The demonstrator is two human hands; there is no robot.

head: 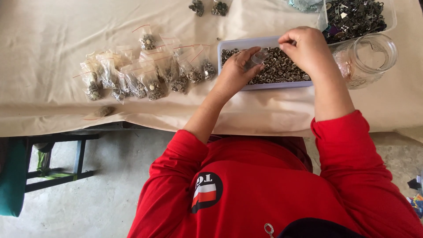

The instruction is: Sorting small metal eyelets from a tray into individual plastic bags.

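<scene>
Nearest the camera was the person's red long-sleeved shirt (264, 189), with a round printed patch on its front. Beyond it ran the front edge of the desk (53, 110), covered by a cream cloth that hung over the side, with grey concrete floor (105, 198) and a dark stool frame (57, 172) below on the left.

A single small clear bag (102, 112) lay alone near that front edge. A little farther in, a cluster of small clear plastic bags with red seal strips (145, 72), each holding a few metal snap fasteners, was spread across the cloth to the left of the hands.

The left hand (235, 70) was closed around a small clear plastic bag (257, 57), pinching it between thumb and fingers at the near left part of a shallow pale lilac rectangular tray (264, 42) filled with silver metal snap fasteners (282, 70). The right hand (308, 48) hovered over the tray's right half, its fingertips drawn together just beside the mouth of the bag; whether they held a fastener could not be told.

Just right of the tray, a clear glass jar (370, 57) lay on its side. Farthest back sat a clear plastic box of dark metal zipper pulls (357, 15), and two more little filled bags (209, 6) at the top edge.
</scene>
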